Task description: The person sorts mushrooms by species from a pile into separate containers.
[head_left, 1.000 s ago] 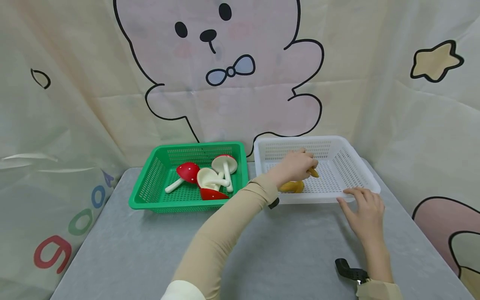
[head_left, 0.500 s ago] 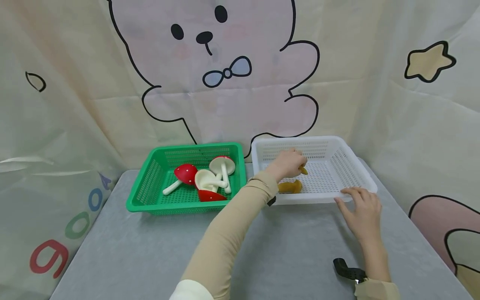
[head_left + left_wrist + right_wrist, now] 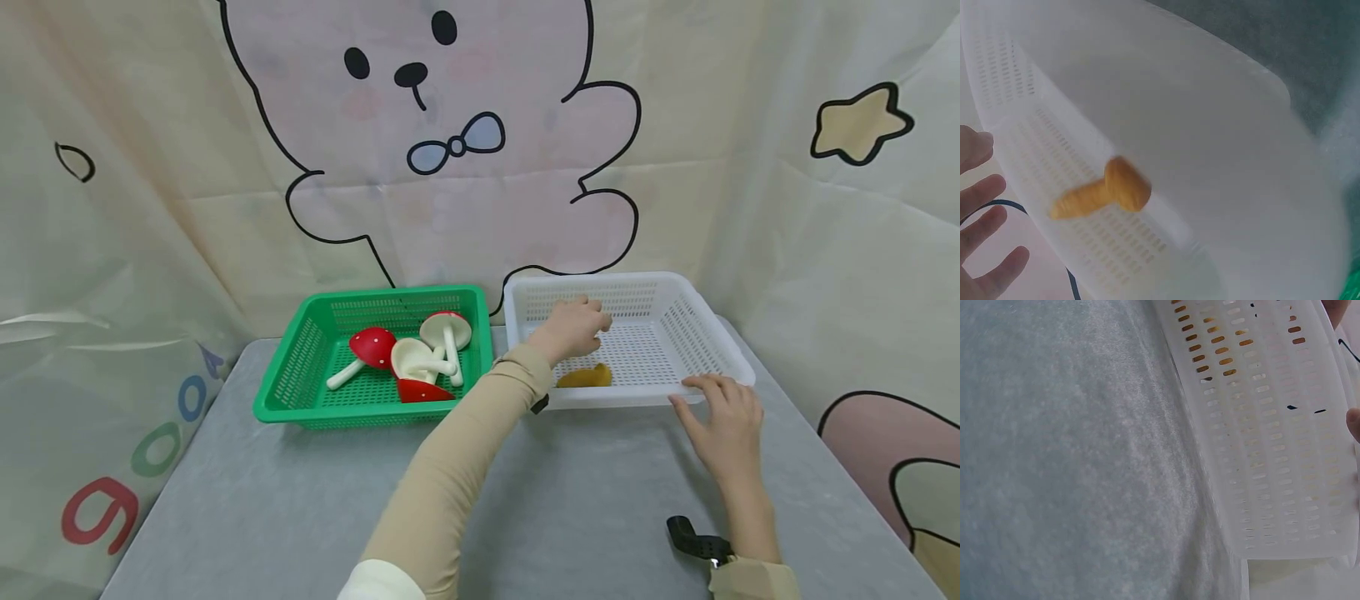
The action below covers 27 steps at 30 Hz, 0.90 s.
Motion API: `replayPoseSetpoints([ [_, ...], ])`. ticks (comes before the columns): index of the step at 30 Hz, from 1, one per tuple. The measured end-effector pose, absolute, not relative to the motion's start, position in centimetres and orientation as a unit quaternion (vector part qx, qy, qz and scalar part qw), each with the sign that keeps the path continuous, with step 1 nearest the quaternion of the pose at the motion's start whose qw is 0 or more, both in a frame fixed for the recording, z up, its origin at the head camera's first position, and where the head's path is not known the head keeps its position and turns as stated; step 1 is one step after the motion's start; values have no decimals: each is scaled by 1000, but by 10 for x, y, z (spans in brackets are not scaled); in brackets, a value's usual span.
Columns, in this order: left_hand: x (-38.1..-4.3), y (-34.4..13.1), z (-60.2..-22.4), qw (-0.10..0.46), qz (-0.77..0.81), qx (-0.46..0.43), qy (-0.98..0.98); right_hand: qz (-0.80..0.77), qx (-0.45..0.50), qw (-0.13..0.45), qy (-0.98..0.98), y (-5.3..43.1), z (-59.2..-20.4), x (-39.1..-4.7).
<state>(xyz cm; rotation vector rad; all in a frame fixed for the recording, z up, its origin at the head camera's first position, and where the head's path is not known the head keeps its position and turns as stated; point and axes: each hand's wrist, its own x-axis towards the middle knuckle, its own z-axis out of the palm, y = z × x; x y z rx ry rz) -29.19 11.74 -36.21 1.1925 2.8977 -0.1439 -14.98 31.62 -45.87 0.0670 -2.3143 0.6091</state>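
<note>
In the head view my left hand (image 3: 576, 327) is over the left part of a white perforated basket (image 3: 708, 333), palm down. Its fingers are spread with nothing between them in the left wrist view. Just below the hand, near the front wall, lies a yellow-brown toy mushroom (image 3: 587, 377). Seen from the left wrist, the mushroom (image 3: 1125, 184) shows a rounded cap and a thick stem, slightly blurred. My right hand (image 3: 729, 425) rests on the basket's front right rim, fingers and thumb loosely bent over the edge.
To the left stands a green perforated basket (image 3: 277, 400) holding several toy mushrooms (image 3: 372, 346) with red, white-dotted caps and white stems. Both baskets are on a grey table (image 3: 585, 517), with a printed curtain (image 3: 750, 125) behind and at the sides.
My left hand has moved slightly left and let go of a yellow-brown mushroom that stuck out from its fingers. The mushroom visible below it lies differently. The right hand stays on the rim.
</note>
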Motion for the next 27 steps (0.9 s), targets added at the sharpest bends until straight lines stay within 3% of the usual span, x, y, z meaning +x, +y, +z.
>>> replayPoseSetpoints([
  [12,-279,105,-369,-12,-9,386,922,221,34,364,-904,317,-455,-149],
  [27,-247,73,-376,-62,60,354,931,213,48,321,-922,309,-438,-148],
])
